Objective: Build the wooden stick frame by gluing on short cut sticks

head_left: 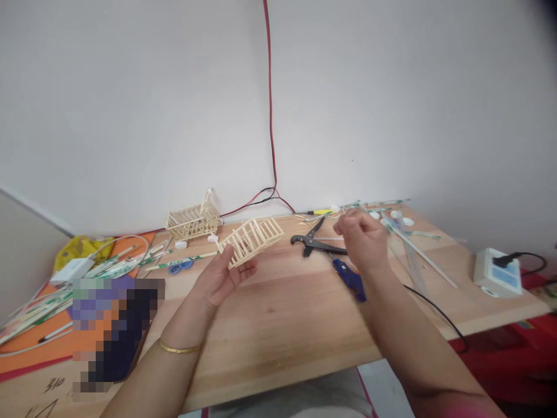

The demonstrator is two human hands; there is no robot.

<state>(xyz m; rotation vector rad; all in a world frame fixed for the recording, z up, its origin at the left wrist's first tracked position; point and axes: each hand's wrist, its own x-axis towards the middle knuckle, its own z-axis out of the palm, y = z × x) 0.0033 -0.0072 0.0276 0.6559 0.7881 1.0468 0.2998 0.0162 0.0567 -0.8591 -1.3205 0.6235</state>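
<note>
Left hand [221,278] grips a stick frame [252,239]; right hand [361,238] (fingers curled, contents unclear) hovers over pliers [314,241].

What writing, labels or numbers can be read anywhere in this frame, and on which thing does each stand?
"310", handwritten on the table at its near left corner.
Further pen marks beside it: cut off by the frame edge, unreadable.
Green print on the long paper sleeves near the left hand: too small to read.
White power strip: no legible marking.
</note>
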